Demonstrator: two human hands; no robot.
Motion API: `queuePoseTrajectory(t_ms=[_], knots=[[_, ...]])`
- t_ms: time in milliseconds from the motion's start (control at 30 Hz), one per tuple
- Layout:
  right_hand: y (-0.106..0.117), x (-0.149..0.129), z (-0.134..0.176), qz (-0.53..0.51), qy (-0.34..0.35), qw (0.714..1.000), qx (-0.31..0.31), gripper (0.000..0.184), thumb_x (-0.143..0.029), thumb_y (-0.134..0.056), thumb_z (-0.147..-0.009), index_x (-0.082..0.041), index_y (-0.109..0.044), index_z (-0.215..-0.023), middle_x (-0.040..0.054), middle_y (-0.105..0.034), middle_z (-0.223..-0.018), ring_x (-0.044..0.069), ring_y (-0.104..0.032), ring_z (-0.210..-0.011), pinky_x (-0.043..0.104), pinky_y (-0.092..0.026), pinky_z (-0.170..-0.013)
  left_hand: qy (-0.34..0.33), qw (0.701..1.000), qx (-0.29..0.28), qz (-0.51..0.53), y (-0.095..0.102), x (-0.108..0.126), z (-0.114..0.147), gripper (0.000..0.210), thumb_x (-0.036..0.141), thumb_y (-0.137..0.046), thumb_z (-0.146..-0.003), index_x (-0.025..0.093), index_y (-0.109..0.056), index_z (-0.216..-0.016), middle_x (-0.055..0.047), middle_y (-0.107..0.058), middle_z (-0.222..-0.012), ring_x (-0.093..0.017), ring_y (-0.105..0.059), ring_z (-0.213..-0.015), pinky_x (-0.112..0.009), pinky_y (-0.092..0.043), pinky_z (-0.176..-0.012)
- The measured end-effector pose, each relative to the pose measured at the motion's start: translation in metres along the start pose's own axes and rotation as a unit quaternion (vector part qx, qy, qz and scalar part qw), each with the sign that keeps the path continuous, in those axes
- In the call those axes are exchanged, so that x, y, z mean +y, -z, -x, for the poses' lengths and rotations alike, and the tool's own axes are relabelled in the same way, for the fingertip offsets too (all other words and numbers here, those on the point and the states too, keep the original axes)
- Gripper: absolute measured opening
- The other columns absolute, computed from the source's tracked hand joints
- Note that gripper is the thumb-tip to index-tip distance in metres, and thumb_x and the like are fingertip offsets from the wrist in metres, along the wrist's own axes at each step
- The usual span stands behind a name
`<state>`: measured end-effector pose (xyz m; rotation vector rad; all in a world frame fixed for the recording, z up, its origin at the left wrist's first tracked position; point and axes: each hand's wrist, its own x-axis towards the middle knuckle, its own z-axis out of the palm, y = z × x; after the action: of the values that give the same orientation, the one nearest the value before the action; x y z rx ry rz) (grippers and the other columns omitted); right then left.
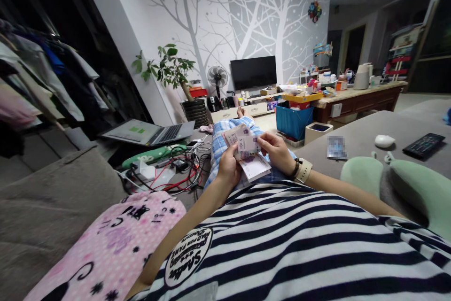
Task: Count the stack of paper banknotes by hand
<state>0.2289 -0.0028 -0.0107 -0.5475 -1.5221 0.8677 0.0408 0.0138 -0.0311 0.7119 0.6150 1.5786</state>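
A small bundle of banknotes [247, 146] is fanned out above my lap, purple-toned, with a figure 5 showing on some. My left hand [228, 168] is closed on the near left side of the bundle, thumb on top. The fingers of my right hand [277, 153] pinch the right edge of an upper note. Below, the pale ends of more notes [256, 169] stick out toward my striped shirt [303, 230]. How many notes lie underneath is hidden. Blue checked cloth [217, 150] covers my legs under both hands.
Left of my legs lie tangled cables [186, 169], an open laptop [148, 133] and a pink patterned blanket [116, 244]. To the right on the grey sofa surface are a white mouse [384, 141], a black remote [423, 146] and green cushioned shapes [362, 174]. A blue bin [294, 120] stands ahead.
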Motion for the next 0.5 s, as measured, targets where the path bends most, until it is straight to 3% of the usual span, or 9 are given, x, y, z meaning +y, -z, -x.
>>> queuePoseTrajectory(t_ms=[333, 500], knots=[[0.0, 0.001, -0.001, -0.002, -0.003, 1.0, -0.008, 0.074, -0.097, -0.095, -0.088, -0.03, -0.066, -0.084, -0.0031, -0.054, -0.069, 0.019, -0.05, -0.064, 0.035, -0.047, -0.061, -0.004, 1.0, 0.01, 0.003, -0.002, -0.001, 0.002, 0.048, 0.019, -0.079, -0.102, 0.013, -0.089, -0.149, -0.016, -0.1, -0.118, -0.041, -0.099, -0.116, -0.053, -0.083, -0.108], [0.0, 0.0, 0.002, -0.003, -0.003, 1.0, -0.011, 0.077, -0.104, -0.089, -0.09, -0.03, -0.067, -0.082, -0.0021, -0.059, -0.065, 0.017, -0.048, -0.06, 0.035, -0.044, -0.06, 0.003, 1.0, 0.013, -0.001, -0.005, 0.003, 0.008, 0.04, 0.019, -0.085, -0.101, 0.01, -0.091, -0.139, -0.018, -0.099, -0.114, -0.042, -0.1, -0.114, -0.055, -0.083, -0.11]])
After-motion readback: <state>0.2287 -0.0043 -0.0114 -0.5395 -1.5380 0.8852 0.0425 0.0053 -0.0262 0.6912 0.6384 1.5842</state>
